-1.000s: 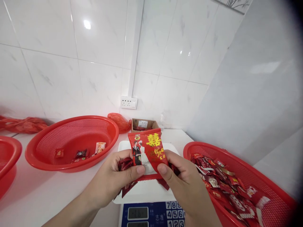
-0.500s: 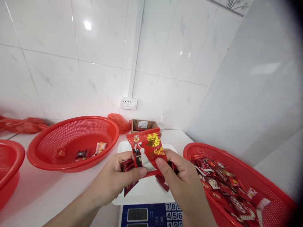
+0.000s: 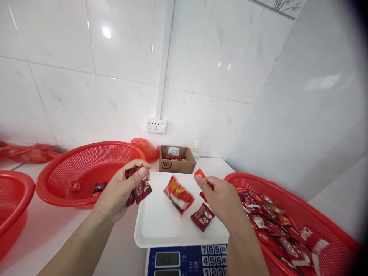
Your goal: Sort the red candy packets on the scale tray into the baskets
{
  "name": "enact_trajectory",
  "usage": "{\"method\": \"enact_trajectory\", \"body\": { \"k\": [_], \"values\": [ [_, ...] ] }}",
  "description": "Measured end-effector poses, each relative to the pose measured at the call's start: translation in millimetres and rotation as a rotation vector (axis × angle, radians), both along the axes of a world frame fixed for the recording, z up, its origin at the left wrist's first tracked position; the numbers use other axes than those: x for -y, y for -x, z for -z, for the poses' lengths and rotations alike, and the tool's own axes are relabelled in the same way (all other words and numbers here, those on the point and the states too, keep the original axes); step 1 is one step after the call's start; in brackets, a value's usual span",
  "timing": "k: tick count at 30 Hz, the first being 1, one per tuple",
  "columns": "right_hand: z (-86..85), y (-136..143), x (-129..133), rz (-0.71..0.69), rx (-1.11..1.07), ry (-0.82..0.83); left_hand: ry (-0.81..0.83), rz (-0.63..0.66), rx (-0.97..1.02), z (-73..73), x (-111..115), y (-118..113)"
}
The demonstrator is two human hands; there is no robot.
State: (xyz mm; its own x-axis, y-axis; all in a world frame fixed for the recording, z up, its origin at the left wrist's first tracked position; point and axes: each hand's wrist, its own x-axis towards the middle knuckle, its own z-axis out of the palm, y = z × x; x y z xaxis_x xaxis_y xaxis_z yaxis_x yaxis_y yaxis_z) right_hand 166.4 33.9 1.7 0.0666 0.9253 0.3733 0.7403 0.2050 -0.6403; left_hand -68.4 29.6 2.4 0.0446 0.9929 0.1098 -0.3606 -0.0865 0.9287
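My left hand (image 3: 120, 189) is closed on dark red packets (image 3: 142, 189) above the left edge of the white scale tray (image 3: 156, 235). Over the tray's right side, my right hand (image 3: 220, 195) is closed on small red packets (image 3: 200, 173), partly hidden by its fingers. Between the hands, a bright red packet with yellow print (image 3: 179, 194) looks blurred over the tray. A dark red packet (image 3: 202, 217) is at the tray's right, below my right hand. The scale's blue panel (image 3: 186, 264) shows in front.
A red basket (image 3: 89, 147) with a few packets stands left, another (image 3: 13, 176) at the far left. At right is a red basket (image 3: 324, 214) full of packets. A cardboard box (image 3: 176, 165) and red plastic bag (image 3: 146, 149) sit near the wall.
Both hands have let go of the bright red packet, which is now lower over the tray. My left hand has moved left with the dark packets, my right hand slightly right.
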Motion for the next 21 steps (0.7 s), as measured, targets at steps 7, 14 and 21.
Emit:
{"method": "enact_trajectory", "body": {
  "k": [7,14,21],
  "values": [
    [-9.9,2.6,18.6,-0.219,-0.391,0.012,0.07,0.169,0.005,8.7,1.2,-15.7],
    [-7.9,17.8,30.9,-0.613,-0.508,0.102,0.003,0.345,-0.027,18.3,9.5,-29.4],
    [-4.4,25.4,36.5,-0.71,-0.363,0.092,-0.052,0.343,-0.119,18.1,19.0,-28.4]
  ]
}}
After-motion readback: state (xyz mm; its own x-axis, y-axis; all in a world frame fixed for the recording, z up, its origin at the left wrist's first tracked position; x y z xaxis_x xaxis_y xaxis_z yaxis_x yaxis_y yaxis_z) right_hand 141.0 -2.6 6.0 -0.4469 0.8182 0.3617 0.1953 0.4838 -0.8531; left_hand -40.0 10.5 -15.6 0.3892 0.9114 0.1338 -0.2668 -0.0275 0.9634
